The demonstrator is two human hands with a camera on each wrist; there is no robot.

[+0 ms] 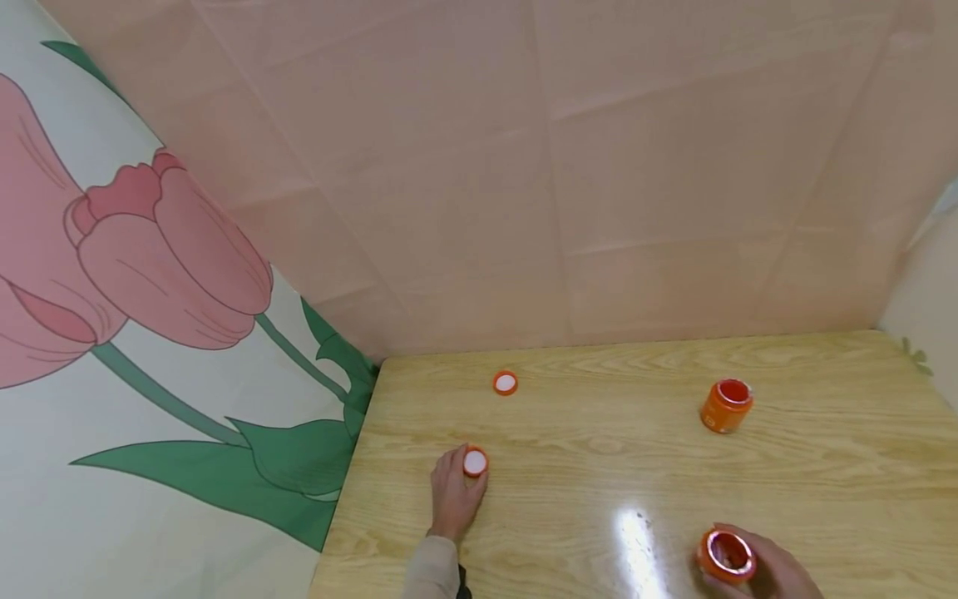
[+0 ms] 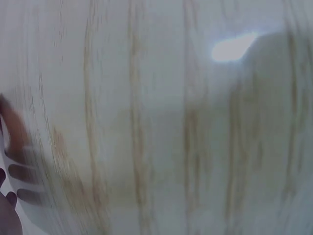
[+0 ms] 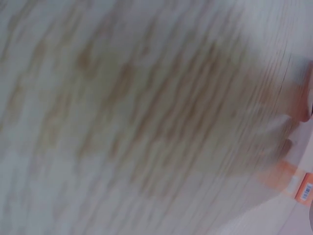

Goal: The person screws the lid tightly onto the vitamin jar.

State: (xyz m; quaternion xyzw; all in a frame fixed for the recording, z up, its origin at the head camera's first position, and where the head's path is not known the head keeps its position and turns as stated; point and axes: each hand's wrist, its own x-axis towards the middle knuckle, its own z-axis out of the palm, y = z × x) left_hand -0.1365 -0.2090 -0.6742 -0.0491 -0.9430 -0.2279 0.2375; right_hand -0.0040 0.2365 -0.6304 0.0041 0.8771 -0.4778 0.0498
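On the left side of the table my left hand (image 1: 455,495) pinches a round lid (image 1: 475,462) with an orange rim and white inside, facing up. Only fingertips (image 2: 9,215) show at the edge of the left wrist view, with their shadow on the wood. Toward the front right, my right hand (image 1: 774,566) grips an orange jar (image 1: 711,561), its open mouth facing up. The jar's interior looks dark red and shiny. Part of an orange jar with a barcode (image 3: 306,191) shows at the right edge of the right wrist view.
A second orange jar (image 1: 724,412), lidless, stands farther back on the right. Another orange-rimmed lid (image 1: 506,383) lies white side up near the back left. The wooden table (image 1: 599,424) meets a pinkish cloth wall (image 1: 486,208) behind and a tulip-patterned sheet (image 1: 172,316) on the left.
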